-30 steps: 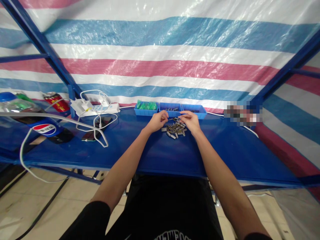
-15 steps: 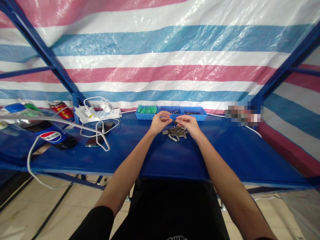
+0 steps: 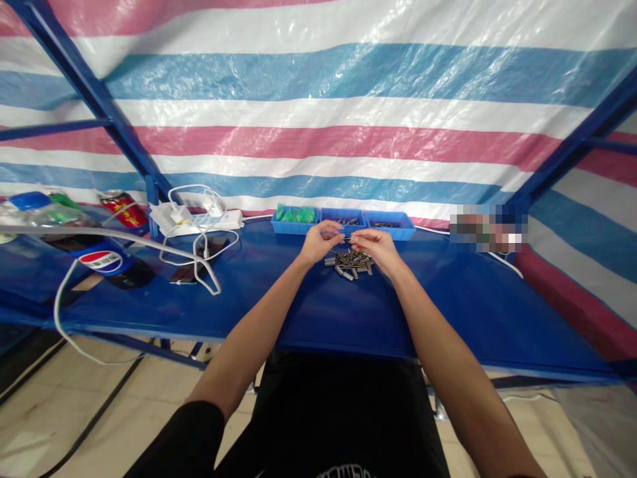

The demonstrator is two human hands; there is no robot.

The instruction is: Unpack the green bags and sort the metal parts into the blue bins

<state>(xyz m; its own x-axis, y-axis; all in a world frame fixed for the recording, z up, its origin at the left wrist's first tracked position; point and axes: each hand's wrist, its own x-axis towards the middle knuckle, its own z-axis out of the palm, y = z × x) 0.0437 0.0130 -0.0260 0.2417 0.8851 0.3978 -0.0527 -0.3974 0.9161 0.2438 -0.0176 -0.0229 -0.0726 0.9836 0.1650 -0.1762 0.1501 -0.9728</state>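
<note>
My left hand [image 3: 321,241] and my right hand [image 3: 375,245] face each other just above a pile of small metal parts [image 3: 352,263]. Thumb and fingers of each hand are pinched together. Between the fingertips a thin, dark sliver shows, too small to name. The pile mixes slim rods with short silvery cylinders and lies on the blue table. Right behind my hands stand three joined blue bins [image 3: 343,229]. Green pieces [image 3: 295,214] fill the left bin, while the middle and right ones hold small dark metal parts.
At the left lie a cola bottle [image 3: 112,264], a red can [image 3: 123,208], a white power strip [image 3: 219,220] with looped cables, and a dark phone [image 3: 199,263]. A striped sheet [image 3: 328,143] hangs behind the blue table [image 3: 239,312]. Blue frame posts rise at both sides.
My hands stay pinched over the pile, their fingertips slightly closer together. The whole view has shifted a little with my head.
</note>
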